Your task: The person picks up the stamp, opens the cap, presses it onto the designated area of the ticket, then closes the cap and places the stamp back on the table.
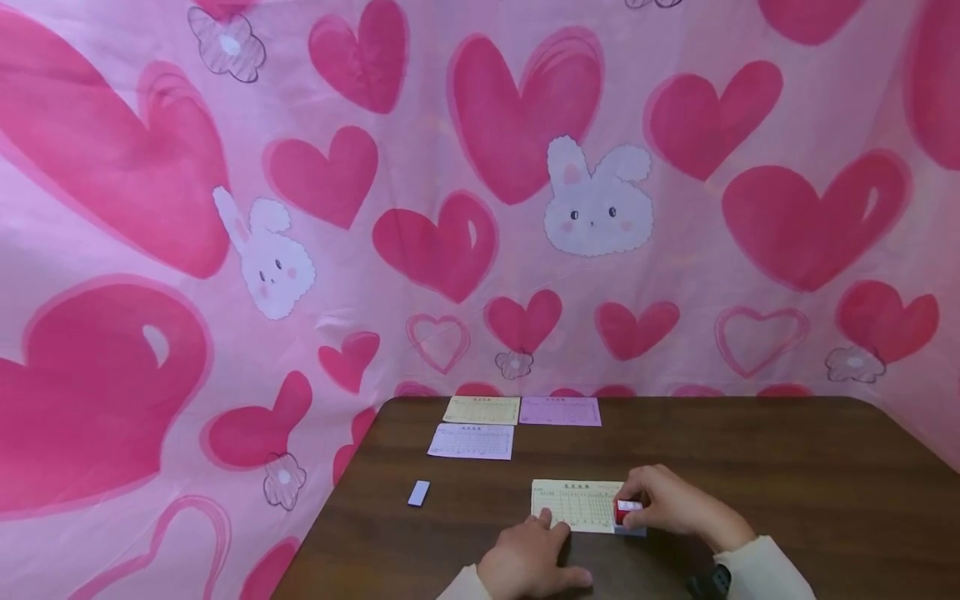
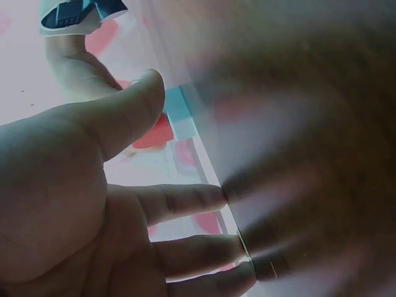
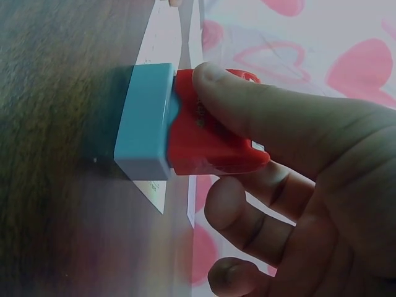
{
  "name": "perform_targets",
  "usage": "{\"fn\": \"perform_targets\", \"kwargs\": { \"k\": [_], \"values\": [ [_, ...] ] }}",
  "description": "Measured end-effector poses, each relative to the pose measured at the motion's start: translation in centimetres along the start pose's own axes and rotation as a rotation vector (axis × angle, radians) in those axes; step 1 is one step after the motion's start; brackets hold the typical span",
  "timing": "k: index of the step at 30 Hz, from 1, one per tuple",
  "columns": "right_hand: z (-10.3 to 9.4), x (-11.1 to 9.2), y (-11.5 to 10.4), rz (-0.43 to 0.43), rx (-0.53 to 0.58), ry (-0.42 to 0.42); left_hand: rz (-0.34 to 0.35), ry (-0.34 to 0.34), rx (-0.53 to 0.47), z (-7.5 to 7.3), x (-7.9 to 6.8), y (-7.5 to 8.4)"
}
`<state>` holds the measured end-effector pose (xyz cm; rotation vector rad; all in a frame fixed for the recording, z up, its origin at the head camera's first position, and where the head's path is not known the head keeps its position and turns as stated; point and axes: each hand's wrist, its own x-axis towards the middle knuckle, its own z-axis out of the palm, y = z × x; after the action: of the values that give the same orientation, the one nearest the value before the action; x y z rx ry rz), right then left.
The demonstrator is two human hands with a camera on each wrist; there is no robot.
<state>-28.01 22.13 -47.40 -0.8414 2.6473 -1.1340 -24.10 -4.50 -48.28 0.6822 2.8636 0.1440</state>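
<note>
My right hand (image 1: 671, 498) grips a red stamp (image 3: 216, 127) with a light blue base, its thumb on one side and fingers on the other. In the head view the stamp overlaps the right end of a pale yellow printed form (image 1: 573, 504), and the right wrist view has its base down at the form by the tabletop. My left hand (image 1: 528, 554) rests at the form's lower left edge, fingers extended and fingertips touching the paper. The thumb points right, apart from the stamp.
Farther back on the brown table (image 1: 720, 450) lie a yellow form (image 1: 482, 410), a pink form (image 1: 561, 411) and a lilac form (image 1: 471, 442). A small pale rectangular piece (image 1: 418, 493) lies at the left. Behind the table hangs a pink heart-print cloth (image 1: 517, 275).
</note>
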Motion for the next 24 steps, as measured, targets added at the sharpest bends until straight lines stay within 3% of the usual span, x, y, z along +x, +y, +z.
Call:
{"fn": "perform_targets", "kwargs": {
  "k": [16,24],
  "values": [
    [0.21,-0.01,0.15,-0.083,0.002,0.013,-0.004,0.0,-0.032,0.1,0.18,-0.05],
    [0.0,-0.01,0.09,-0.067,0.007,0.018,-0.026,-0.029,-0.076,-0.06,0.45,-0.04]
  ]
}}
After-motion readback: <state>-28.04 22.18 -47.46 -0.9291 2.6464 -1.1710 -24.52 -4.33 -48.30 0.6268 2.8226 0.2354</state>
